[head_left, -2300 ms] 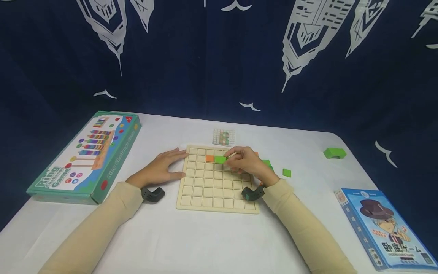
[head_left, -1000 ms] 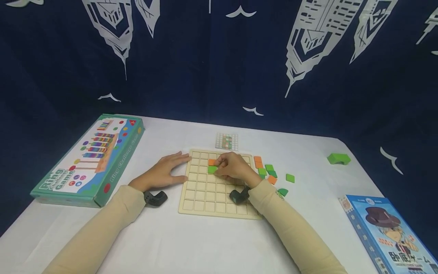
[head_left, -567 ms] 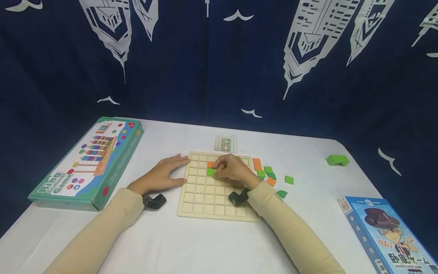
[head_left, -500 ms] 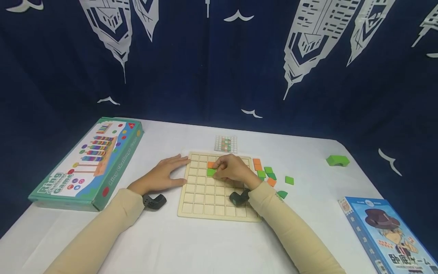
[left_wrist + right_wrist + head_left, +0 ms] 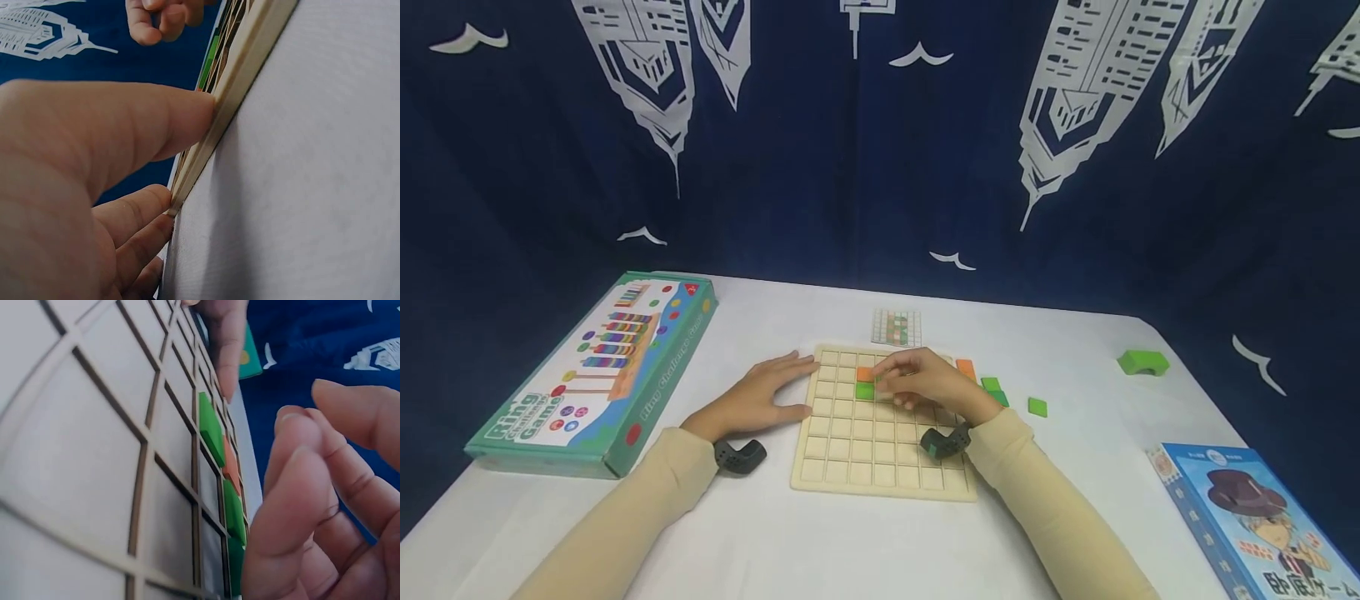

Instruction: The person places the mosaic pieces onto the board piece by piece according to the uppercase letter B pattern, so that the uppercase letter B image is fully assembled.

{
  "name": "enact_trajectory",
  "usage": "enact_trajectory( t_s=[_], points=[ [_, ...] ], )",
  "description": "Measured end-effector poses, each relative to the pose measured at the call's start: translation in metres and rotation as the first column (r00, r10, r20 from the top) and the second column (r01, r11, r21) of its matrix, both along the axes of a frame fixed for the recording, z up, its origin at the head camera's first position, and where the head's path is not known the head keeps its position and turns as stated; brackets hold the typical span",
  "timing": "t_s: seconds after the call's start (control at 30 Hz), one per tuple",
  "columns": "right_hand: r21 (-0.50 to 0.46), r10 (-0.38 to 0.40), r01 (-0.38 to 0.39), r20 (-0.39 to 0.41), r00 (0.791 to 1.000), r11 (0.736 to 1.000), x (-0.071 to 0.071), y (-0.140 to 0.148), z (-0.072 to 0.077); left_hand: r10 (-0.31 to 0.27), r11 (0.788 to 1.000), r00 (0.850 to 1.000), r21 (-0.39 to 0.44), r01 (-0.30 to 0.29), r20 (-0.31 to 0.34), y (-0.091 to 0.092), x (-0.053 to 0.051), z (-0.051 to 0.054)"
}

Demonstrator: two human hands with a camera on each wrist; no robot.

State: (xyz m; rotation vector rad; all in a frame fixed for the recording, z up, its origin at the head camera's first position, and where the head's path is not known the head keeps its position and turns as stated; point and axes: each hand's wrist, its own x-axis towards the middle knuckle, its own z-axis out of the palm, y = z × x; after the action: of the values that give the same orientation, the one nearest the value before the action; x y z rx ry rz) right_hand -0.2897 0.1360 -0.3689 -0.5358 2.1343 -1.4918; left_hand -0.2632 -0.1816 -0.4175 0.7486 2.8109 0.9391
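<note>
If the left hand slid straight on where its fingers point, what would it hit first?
Likely the grid board: the left hand seems to be touching its edge.

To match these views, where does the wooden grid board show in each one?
Head: the wooden grid board lies below centre.
Left wrist: the board shows nearly edge-on, slanting down and left from the top.
Right wrist: the board fills much of the left half.
Shared landmark: the left hand, visible in all three.
</note>
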Motion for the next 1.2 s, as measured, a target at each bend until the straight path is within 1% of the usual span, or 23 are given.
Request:
enact_trajectory(
  t_s=[0.17,0.23,0.5,0.63,0.9,1.2],
  points=[
    [-0.021,-0.03,0.031,0.058,0.998,0.999,0.003,0.017,-0.005,0.009,1.0,1.0,0.008,-0.009,0.01,0.003,0.004,-0.003],
    [-0.022,-0.044,0.046,0.061,0.997,0.999,0.005,0.022,-0.006,0.011,1.0,1.0,0.011,-0.011,0.012,0.003,0.005,-0.004],
    [-0.049,-0.086,0.086,-0.003,0.996,0.995,0.01,0.042,-0.007,0.001,1.0,1.0,0.014,-0.001,0.007,0.005,0.006,-0.009],
    [-0.056,-0.116,0.115,-0.015,0.993,0.992,0.01,0.052,-0.007,-0.003,1.0,1.0,0.009,0.003,0.004,0.006,0.005,-0.01],
    [-0.055,-0.17,0.167,-0.06,0.984,0.984,0.002,0.074,-0.004,0.0,1.0,1.0,0.003,0.0,-0.016,0.003,0.001,-0.007],
    [-0.08,-0.241,0.234,-0.109,0.964,0.969,-0.005,0.105,-0.001,0.006,1.0,1.0,0.007,-0.006,-0.026,0.001,-0.002,-0.002]
  ],
)
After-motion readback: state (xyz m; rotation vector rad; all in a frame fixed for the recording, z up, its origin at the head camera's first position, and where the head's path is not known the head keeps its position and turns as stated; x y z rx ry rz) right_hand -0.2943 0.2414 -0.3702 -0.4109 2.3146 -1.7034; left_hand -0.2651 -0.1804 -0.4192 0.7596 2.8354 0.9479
